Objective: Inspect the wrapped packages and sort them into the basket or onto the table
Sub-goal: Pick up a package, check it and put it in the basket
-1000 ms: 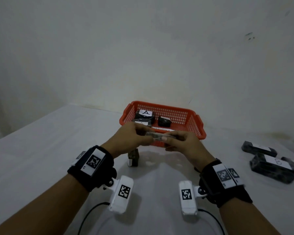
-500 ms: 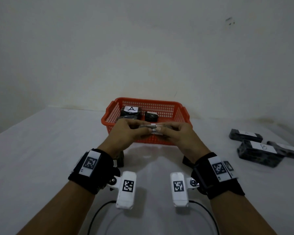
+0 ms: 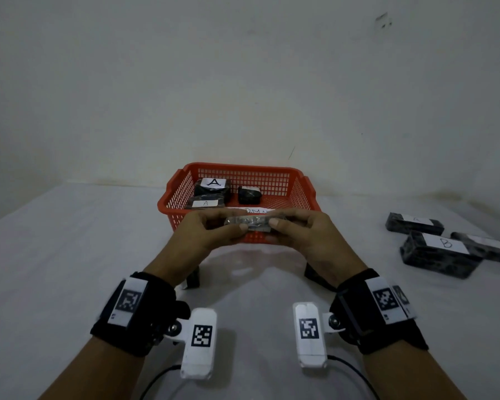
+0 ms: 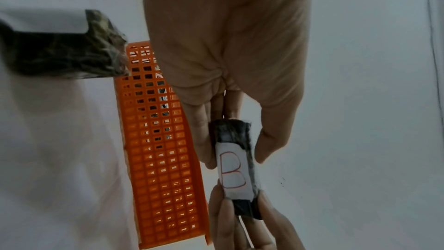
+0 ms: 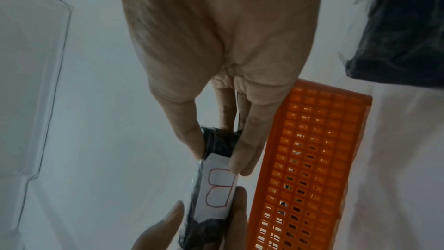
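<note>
A small dark wrapped package point(image 3: 253, 223) with a white label marked B point(image 4: 231, 170) point(image 5: 217, 187) hangs in the air just in front of the orange basket point(image 3: 300, 194). My left hand point(image 3: 211, 230) pinches its left end and my right hand point(image 3: 299, 230) pinches its right end. The label faces down toward the wrist cameras. Inside the basket lie three dark packages, two of them labelled A point(image 3: 212, 184) point(image 3: 205, 203) and one smaller point(image 3: 248, 194).
Three dark packages lie on the white table at the right point(image 3: 413, 222) point(image 3: 439, 252) point(image 3: 485, 246), one marked B. A package point(image 3: 192, 280) lies under my left wrist and another point(image 3: 315, 277) under my right. The wall stands close behind the basket.
Both hands have stayed together on the package before the basket, barely shifting. The head view has swung so the basket and hands sit more centrally.
</note>
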